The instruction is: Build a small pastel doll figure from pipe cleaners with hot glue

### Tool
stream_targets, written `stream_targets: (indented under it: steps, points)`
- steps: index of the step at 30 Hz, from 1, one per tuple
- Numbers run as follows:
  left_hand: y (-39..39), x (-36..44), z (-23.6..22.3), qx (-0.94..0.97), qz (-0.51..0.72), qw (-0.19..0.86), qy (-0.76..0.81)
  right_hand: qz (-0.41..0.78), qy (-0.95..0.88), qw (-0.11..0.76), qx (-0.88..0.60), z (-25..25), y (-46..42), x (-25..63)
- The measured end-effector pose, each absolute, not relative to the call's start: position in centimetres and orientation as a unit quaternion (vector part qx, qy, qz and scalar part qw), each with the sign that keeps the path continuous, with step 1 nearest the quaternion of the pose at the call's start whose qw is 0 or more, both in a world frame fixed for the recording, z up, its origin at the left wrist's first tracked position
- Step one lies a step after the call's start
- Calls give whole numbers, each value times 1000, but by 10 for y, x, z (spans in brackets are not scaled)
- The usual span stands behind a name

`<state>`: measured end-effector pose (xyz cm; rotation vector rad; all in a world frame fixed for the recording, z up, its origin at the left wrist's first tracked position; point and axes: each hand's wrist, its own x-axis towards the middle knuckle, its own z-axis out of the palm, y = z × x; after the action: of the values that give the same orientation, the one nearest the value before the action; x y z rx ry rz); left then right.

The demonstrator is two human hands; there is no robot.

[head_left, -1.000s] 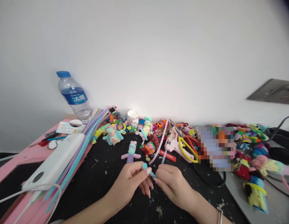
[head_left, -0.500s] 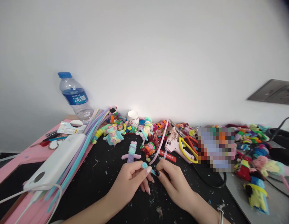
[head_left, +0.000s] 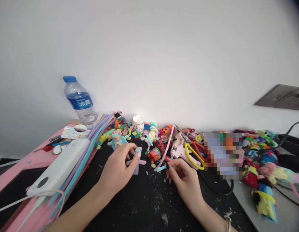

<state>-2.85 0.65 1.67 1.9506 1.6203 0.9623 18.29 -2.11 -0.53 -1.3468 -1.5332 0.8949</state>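
My left hand (head_left: 120,166) is closed around a small pipe-cleaner doll (head_left: 137,169), lilac below with a pale blue band near its head. Thumb and fingers meet about the doll's upper part and hide some of it. My right hand (head_left: 185,175) pinches a short light blue piece of pipe cleaner (head_left: 161,168), whose curled end points left toward the doll. Just behind that hand lies a pale pink glue gun (head_left: 179,149). A long pale pink pipe cleaner (head_left: 167,145) stands beside the gun.
Pipe-cleaner figures line the wall. Yellow-handled pliers (head_left: 194,156) lie right of the glue gun. At left are a bundle of pipe cleaners (head_left: 91,145), a white power strip (head_left: 60,164) with its cord, and a water bottle (head_left: 79,100). A black cable (head_left: 221,193) loops at right.
My left hand has let go of the light blue pipe-cleaner piece and moved left onto the lilac doll. My right hand keeps the piece, having shifted slightly right.
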Motion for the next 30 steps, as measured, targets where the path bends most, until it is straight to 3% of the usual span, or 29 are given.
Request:
stream_targets:
  steps: [2,6,15,21,30]
  points:
    - [13,-32,13,700,305,188,618,366,-602,455,-545,-6,-19,183]
    - [13,-29,4,683,277,305,603,352,-596,463,-553,-6,-17,184]
    - [3,-12,3,579,424,488,496,370,-541,524,-543,-9,-10,191]
    - [-12,1,-1,538,413,622,391,382,-543,520,-536,-6,-18,182]
    - [-14,5,-2,544,387,630,396,448,-547,507,-492,1,-24,175]
